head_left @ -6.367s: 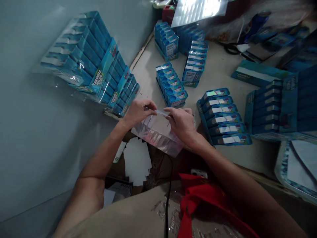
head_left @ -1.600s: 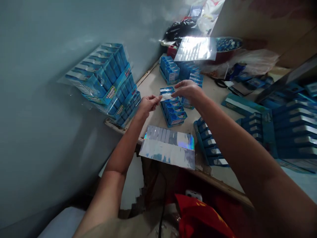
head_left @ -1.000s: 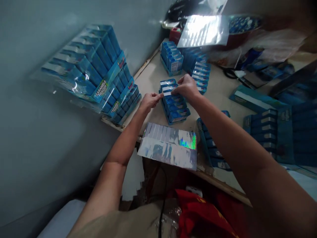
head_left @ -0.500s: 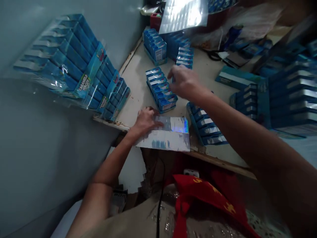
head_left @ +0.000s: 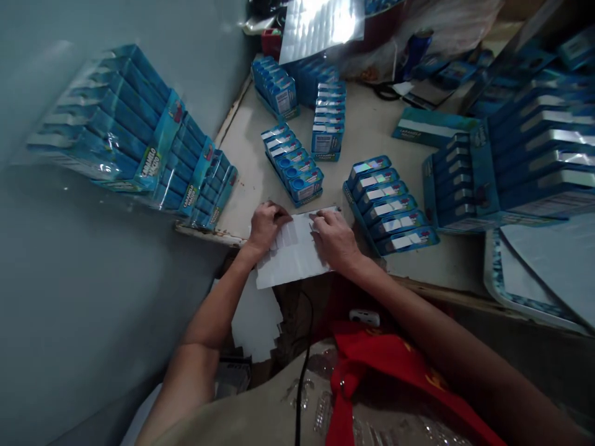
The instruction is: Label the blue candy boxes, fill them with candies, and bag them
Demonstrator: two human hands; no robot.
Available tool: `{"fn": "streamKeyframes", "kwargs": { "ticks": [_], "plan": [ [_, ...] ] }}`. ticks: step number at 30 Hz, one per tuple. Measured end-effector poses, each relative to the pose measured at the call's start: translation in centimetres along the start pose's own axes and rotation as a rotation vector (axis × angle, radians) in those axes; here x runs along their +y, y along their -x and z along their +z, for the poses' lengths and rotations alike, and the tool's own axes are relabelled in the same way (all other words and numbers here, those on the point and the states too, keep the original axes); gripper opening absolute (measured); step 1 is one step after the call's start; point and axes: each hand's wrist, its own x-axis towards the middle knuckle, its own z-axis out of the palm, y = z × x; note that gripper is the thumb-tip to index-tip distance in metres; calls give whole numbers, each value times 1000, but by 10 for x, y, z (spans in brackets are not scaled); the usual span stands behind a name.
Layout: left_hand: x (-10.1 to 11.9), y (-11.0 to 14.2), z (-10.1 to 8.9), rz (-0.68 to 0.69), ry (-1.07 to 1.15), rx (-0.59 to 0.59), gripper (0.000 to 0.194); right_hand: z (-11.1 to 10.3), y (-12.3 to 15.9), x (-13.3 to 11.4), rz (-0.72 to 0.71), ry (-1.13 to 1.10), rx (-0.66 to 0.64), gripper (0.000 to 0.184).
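A shiny sticker sheet (head_left: pixel 292 254) lies at the near edge of the table, hanging partly over it. My left hand (head_left: pixel 266 224) rests on the sheet's left part with its fingers curled and pressed down on it. My right hand (head_left: pixel 335 236) is on the sheet's right part, its fingertips pinched at the top edge of the sheet. Just beyond the hands stands a tray of small blue boxes (head_left: pixel 294 166), some with silver labels on their tops. Another tray of labelled blue boxes (head_left: pixel 389 204) lies to the right of my right hand.
Wrapped packs of blue boxes (head_left: pixel 134 142) lean against the wall at the left. More box trays (head_left: pixel 328 111) and a large silver sheet (head_left: pixel 320 21) sit at the back; stacked displays (head_left: pixel 520 167) fill the right. A red cloth (head_left: pixel 372 365) and a black cable (head_left: pixel 302 371) lie on my lap.
My right hand has come back from the far tray of blue boxes to the sticker sheet. The left hand stays on the sheet. The camera has tilted down.
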Motion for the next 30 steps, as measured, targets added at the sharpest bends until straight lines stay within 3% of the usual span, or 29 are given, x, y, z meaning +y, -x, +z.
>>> {"fn": "streamKeyframes", "kwargs": {
  "ticks": [9,13,17,20,27,30],
  "plan": [
    [10,24,-6,78,-242,-68,22,39,-7,2,36,2,133,57],
    [22,26,-15,55,-299,-60,35,42,-5,3,68,4,133,56],
    [24,15,-23,-62,-193,-163,19,38,-4,5,82,-29,178,50],
    [22,6,-31,-108,-79,-184,7,38,-4,9,11,-68,243,43],
    [32,-8,-49,-78,158,-306,14,39,-1,8,-68,-29,407,40],
    [36,-7,-53,-57,233,-304,13,33,-2,4,-107,-29,431,39]
  ]
}}
